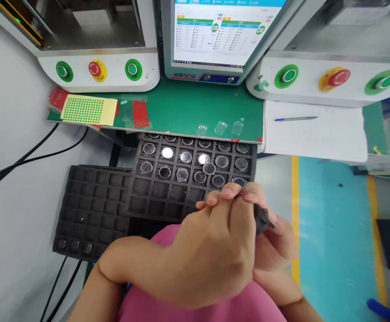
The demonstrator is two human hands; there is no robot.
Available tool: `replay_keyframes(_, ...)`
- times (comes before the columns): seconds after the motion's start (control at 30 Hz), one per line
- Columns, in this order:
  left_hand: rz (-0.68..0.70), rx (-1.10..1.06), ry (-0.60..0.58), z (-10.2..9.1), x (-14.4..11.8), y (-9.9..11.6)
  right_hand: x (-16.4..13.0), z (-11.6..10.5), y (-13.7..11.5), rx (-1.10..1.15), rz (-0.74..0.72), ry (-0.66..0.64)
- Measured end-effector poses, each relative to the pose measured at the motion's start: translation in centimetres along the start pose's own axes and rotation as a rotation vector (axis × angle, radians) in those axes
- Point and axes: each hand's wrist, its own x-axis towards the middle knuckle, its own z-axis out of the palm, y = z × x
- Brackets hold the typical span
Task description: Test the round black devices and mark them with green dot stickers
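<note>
Head view shows the right hand [282, 241] curled round a small black item with a pointed tip [262, 219], over the near right part of a black foam tray [160, 188] of round glass-faced discs [218, 181]. Handling it seems the present step, calling for steady fingers. The left hand [211, 250] presses close, hiding most of it; whether it pinches, I cannot tell.

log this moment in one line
left hand, right hand: together at black piece, mostly hidden | foam tray: round watch-like discs | monitor: two OK marks

Head view, facing forward-down, seemingly close above fingers [242, 219].
</note>
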Motion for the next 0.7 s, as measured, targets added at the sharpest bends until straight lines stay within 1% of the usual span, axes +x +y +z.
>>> replay_keyframes(0.13,-0.001,0.088,0.01,-0.1,-0.12,0.18,0.01,0.24,0.38,0.077,-0.066,-0.038)
replay_keyframes(0.3,0.035,0.165,0.08,-0.13,-0.21,0.28,0.12,0.53,0.7,0.141,-0.084,-0.075)
replay_keyframes(0.47,0.077,0.122,0.072,-0.17,-0.12,-0.08,0.22,0.24,0.69,0.127,-0.058,-0.111)
replay_keyframes(0.63,0.061,0.059,0.06,-0.23,-0.34,-0.15,0.07,0.15,0.39,0.14,-0.023,-0.112)
replay_keyframes(0.7,0.052,0.041,0.046,-0.22,-0.5,-0.15,0.1,0.14,0.33,0.138,-0.02,-0.132)
